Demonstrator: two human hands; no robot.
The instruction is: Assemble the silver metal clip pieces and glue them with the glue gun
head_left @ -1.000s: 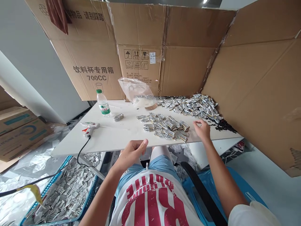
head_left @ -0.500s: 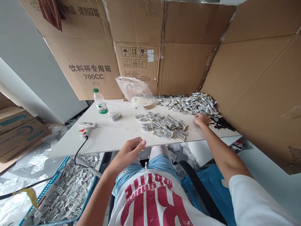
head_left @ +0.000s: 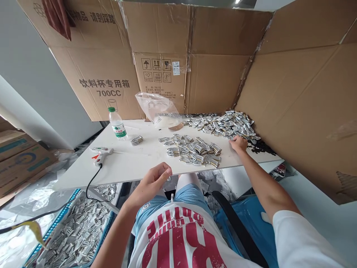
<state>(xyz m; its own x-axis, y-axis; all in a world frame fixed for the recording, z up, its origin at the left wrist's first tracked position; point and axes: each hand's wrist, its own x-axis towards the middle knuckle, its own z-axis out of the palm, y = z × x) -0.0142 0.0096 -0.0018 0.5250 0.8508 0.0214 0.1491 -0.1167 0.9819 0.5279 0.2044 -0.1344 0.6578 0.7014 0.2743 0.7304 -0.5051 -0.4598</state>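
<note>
Right hand (head_left: 238,143) fingers curled on the clip pile (head_left: 223,124), grip unclear; left hand (head_left: 152,182) loosely curled, empty. Clips look light, stiff, slippery: pinch edges.

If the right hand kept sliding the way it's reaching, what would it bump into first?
Most likely the big pile of metal pieces at the back of the table. The right hand rests at its near edge, fingers pointing into it. Behind it stands the cardboard wall.

White table (head_left: 134,163), metal clips (head_left: 195,149), water bottle (head_left: 117,126), glue gun (head_left: 100,153), plastic bag (head_left: 158,109)
</note>
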